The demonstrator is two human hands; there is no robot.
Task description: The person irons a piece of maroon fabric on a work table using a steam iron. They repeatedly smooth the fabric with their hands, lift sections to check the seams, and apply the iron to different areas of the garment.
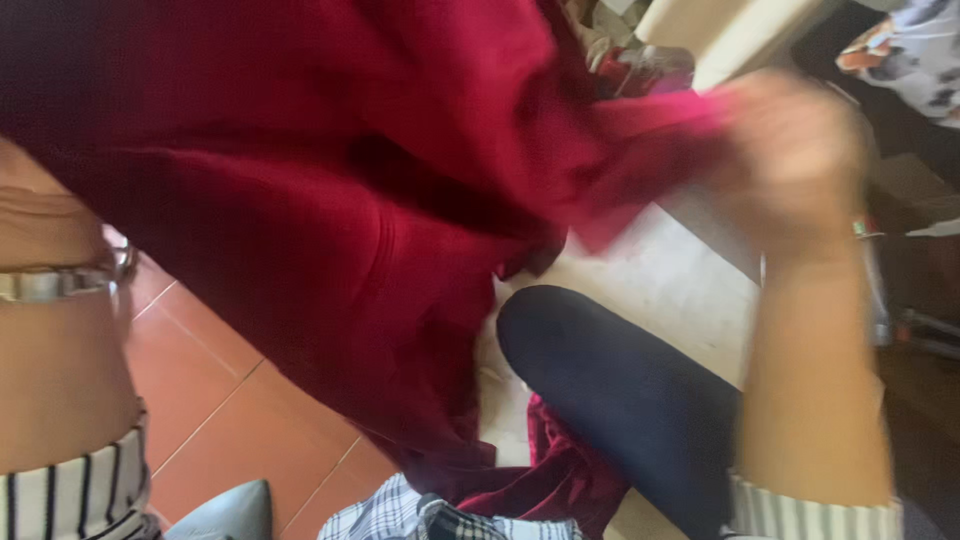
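Here the right hand, blurred in the head view, is closed on a bunched edge of a dark red garment, holding it up at the upper right. The cloth spreads across most of the picture and hangs down over the person's dark-trousered knee toward the reddish tiled floor. Only the left forearm shows at the left edge, with a metal wristwatch and a striped cuff; the left hand itself is hidden behind the cloth, so I cannot tell its grip.
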